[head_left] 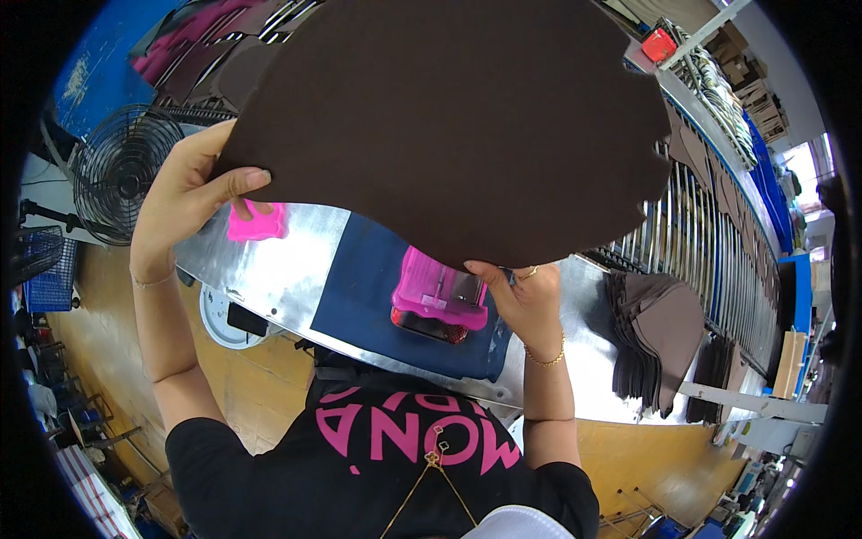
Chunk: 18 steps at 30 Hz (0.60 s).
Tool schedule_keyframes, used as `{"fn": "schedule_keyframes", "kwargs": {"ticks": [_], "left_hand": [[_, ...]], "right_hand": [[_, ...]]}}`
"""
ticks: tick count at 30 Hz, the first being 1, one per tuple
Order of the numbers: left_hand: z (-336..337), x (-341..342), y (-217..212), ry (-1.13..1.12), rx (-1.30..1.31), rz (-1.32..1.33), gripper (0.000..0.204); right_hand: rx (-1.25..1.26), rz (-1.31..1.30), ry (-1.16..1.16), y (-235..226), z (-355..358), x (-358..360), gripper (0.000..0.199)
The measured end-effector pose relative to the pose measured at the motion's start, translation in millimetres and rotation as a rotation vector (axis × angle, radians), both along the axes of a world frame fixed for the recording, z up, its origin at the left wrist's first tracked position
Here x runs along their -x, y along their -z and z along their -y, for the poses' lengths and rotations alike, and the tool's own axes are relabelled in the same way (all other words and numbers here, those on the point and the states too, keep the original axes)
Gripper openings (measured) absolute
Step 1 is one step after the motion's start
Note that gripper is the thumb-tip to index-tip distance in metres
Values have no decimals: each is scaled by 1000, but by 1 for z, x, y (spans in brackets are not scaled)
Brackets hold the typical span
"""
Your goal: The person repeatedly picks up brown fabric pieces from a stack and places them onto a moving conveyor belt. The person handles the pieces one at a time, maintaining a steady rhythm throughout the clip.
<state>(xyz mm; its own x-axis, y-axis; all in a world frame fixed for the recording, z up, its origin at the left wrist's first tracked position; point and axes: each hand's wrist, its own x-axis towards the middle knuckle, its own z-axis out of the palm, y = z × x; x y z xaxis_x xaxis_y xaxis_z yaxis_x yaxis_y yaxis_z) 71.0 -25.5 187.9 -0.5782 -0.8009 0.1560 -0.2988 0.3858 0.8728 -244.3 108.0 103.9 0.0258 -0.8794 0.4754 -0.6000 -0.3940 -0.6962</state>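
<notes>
A large dark brown cut sheet (449,126), leather-like, with a curved outline and small notches along its right edge, is raised in front of me. My left hand (193,184) pinches its lower left edge, thumb on the near face. Lower down, my right hand (525,301) grips the bottom edge between thumb and fingers. Below the sheet, a pink plastic holder (440,292) with a metal piece in it rests on a dark blue mat (359,305). Near my left hand, a smaller pink object (258,222) lies on the metal table (292,247); the sheet hides much of the tabletop.
Stacked brown cut pieces (664,328) sit at the table's right. Beside them runs a slatted metal conveyor (718,242) carrying more brown pieces. A black fan (126,175) stands at the left. A white round stool-like object (220,314) is under the table's front edge.
</notes>
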Motion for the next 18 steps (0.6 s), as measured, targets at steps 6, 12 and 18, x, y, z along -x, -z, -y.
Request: {"fn": "schedule_keyframes", "kwargs": {"ticks": [6, 12, 18], "left_hand": [[-2, 12, 18, 76, -32, 105, 13], [-4, 69, 52, 301, 145, 272, 8], [-16, 128, 51, 519, 436, 376, 10]], "right_hand": [[20, -127, 82, 8, -20, 20, 11], [-211, -209, 253, 37, -78, 65, 14], [-134, 85, 458, 51, -128, 93, 18]]}}
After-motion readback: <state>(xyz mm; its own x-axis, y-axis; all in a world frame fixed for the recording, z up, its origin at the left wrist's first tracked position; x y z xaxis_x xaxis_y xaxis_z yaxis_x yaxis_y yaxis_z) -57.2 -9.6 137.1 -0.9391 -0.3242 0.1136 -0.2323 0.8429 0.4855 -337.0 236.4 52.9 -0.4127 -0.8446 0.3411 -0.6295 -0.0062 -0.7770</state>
